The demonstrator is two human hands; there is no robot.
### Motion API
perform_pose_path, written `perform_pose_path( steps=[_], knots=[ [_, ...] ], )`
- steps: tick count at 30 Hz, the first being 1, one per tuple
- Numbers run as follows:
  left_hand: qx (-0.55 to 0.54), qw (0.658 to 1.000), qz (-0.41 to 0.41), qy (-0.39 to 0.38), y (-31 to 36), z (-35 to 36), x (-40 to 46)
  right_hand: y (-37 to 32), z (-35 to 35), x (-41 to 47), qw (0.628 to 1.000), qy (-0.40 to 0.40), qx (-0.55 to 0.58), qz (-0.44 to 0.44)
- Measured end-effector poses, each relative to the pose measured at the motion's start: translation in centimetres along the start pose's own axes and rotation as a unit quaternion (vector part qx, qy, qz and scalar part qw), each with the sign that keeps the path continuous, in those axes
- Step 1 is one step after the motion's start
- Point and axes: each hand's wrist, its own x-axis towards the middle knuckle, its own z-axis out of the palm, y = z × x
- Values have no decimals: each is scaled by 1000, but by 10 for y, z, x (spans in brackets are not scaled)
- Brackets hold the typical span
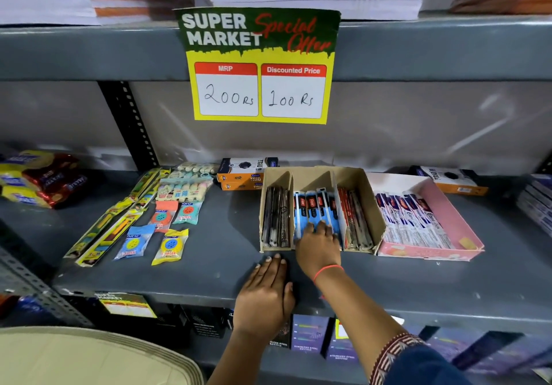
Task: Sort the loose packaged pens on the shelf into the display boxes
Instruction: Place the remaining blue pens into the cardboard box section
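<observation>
A brown cardboard display box (372, 205) with three compartments stands on the grey shelf (227, 235). Dark packaged pens (276, 220) fill its left slot, blue packaged pens (313, 208) the middle, red ones (355, 217) the right. My right hand (318, 247) lies on the blue pens at the front of the middle slot, fingers pressing on them. My left hand (265, 292) rests flat on the shelf's front edge, holding nothing. A pink display box (451, 220) to the right holds white-and-blue packaged pens (409, 220).
Erasers and sharpeners in packets (170, 229) and long yellow pencil packs (110, 226) lie to the left. Orange boxes (242, 177) sit behind, snack packs (38, 178) at far left. A price sign (260, 68) hangs from the shelf above.
</observation>
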Motion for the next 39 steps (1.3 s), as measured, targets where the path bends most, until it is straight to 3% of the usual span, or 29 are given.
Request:
perform_pose_path(
  steps=[12,14,16,17,19,21,23,25,27,31,36,39],
  knots=[
    [11,1000,-9,-9,0,-1,-1,7,-2,-4,997,55,48,-19],
    [10,1000,-14,-19,0,-2,-1,8,-10,-11,976,184,87,-75],
    [1,999,-19,-27,1,-3,-1,18,-23,-14,923,358,92,-107],
    [3,999,-20,-27,1,-3,0,28,-31,-11,894,425,99,-98],
    [5,999,-27,-33,1,-4,0,55,-54,-7,871,469,141,-25],
    [15,998,-32,-44,2,-5,0,88,-75,0,897,387,188,97],
    [19,998,-28,-52,3,-7,1,121,-81,8,935,223,199,191],
    [16,997,-26,-75,5,-9,0,145,-71,13,955,93,144,242],
    [20,997,-20,-74,3,-8,0,157,-64,14,958,26,124,257],
    [32,998,-21,-55,4,-10,0,154,-69,11,965,-27,142,220],
    [33,992,-30,-119,7,-15,-2,147,-66,10,967,9,116,226],
    [43,991,-49,-119,8,-14,0,148,-64,6,963,9,141,231]
  ],
)
